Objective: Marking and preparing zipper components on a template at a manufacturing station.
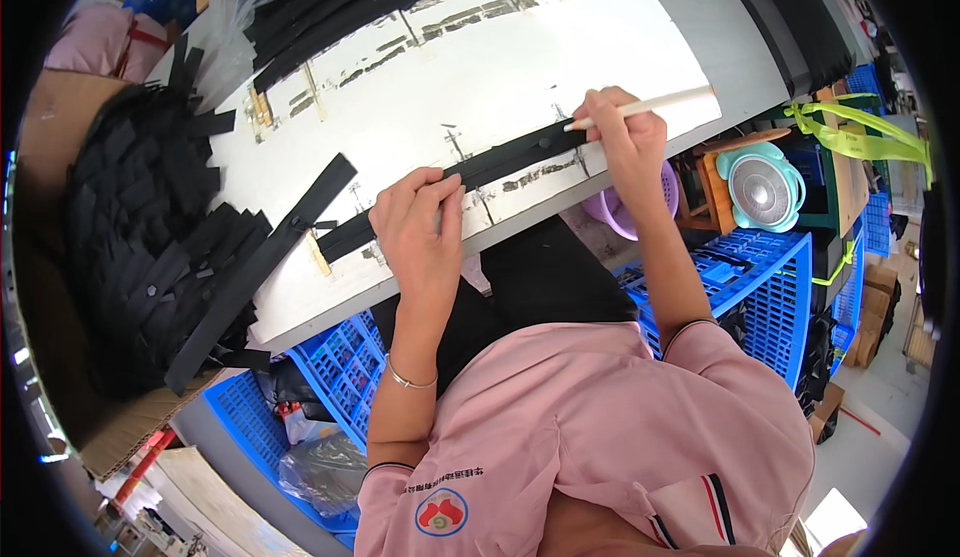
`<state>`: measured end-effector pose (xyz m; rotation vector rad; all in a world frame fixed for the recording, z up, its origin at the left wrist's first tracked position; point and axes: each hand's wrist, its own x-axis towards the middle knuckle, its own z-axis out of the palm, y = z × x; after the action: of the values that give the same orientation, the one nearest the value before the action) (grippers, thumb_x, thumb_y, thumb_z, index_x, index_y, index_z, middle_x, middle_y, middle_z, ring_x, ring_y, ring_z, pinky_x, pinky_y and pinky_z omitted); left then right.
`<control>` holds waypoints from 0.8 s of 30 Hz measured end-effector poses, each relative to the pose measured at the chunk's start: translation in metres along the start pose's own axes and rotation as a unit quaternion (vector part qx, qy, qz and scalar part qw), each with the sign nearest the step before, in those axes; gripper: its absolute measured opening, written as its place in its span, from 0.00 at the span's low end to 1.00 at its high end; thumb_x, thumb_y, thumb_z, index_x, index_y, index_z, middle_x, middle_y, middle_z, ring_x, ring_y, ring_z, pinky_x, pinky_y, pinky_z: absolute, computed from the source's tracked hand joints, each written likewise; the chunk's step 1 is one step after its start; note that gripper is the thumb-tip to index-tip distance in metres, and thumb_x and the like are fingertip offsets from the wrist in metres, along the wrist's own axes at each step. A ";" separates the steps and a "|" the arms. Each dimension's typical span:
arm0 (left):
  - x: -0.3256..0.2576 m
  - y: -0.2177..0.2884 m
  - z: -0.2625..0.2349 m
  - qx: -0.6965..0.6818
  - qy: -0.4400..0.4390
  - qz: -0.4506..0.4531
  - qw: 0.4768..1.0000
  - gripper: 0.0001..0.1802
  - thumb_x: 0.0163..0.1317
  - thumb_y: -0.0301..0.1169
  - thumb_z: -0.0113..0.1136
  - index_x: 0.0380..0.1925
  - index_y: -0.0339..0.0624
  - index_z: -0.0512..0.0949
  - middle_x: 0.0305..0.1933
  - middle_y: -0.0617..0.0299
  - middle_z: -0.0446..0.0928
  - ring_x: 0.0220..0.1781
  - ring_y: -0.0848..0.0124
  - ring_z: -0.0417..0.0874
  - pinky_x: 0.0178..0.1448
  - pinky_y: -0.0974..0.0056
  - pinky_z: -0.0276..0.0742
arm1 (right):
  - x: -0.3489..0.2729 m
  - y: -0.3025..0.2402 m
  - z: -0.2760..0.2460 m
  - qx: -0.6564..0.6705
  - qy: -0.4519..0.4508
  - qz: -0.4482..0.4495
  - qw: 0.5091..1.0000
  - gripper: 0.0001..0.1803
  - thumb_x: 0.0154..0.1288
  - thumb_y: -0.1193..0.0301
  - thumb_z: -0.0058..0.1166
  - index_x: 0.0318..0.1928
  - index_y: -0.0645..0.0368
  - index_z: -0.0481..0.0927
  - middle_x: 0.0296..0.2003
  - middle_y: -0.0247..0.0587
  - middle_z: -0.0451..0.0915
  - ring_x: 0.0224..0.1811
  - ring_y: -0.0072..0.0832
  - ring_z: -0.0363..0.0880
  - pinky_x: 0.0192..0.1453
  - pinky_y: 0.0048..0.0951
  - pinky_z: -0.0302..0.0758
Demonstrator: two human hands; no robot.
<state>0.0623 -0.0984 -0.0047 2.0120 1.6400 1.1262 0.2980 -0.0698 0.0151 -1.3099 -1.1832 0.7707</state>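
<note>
A long black fabric strip (510,160) lies along the front of a white board (640,32), over marks drawn there. My left hand (418,222) presses down on the strip left of its middle, fingers spread and bent, not wrapped round it. In my right hand (628,132) is a white marking pencil (660,103), pinched between thumb and fingers. Its tip touches or hovers just over the strip's right end; I cannot tell which. Part of the strip is hidden under my left fingers.
At the left, a cardboard box (45,147) overflows with black strips (150,227), one long one jutting over the board. More black strips (380,2) lie at the board's far side, beside clear plastic. Blue crates (790,307), a purple basket (655,207) and a teal fan (760,187) stand below.
</note>
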 end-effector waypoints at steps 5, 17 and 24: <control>0.003 0.007 0.007 0.015 -0.005 0.009 1.000 0.07 0.60 0.27 0.72 0.39 0.44 0.88 0.48 0.63 0.85 0.52 0.64 0.81 0.61 0.61 0.71 | 0.012 0.024 -0.015 -0.010 -0.029 0.023 0.999 0.14 0.77 0.70 0.57 0.33 0.65 0.85 0.25 0.28 0.78 0.26 0.12 0.68 0.31 0.18 0.65; 0.032 0.057 0.082 -0.053 -0.035 0.083 0.995 0.05 0.59 0.26 0.71 0.36 0.43 0.87 0.44 0.63 0.85 0.51 0.63 0.81 0.60 0.58 0.71 | 0.012 0.028 -0.011 -0.075 -0.058 -0.017 0.995 0.13 0.76 0.68 0.58 0.34 0.64 0.83 0.21 0.32 0.75 0.22 0.17 0.68 0.28 0.25 0.67; 0.032 0.058 0.085 -0.041 -0.034 0.079 0.995 0.05 0.57 0.26 0.73 0.34 0.43 0.88 0.44 0.65 0.85 0.51 0.63 0.81 0.60 0.58 0.70 | 0.010 0.025 -0.021 -0.079 -0.080 -0.007 0.994 0.12 0.74 0.71 0.58 0.35 0.68 0.83 0.26 0.33 0.81 0.29 0.16 0.75 0.34 0.23 0.72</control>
<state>0.1652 -0.0663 -0.0091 2.1327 1.3980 1.1442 0.3248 -0.0626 -0.0047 -1.3875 -1.4037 0.7951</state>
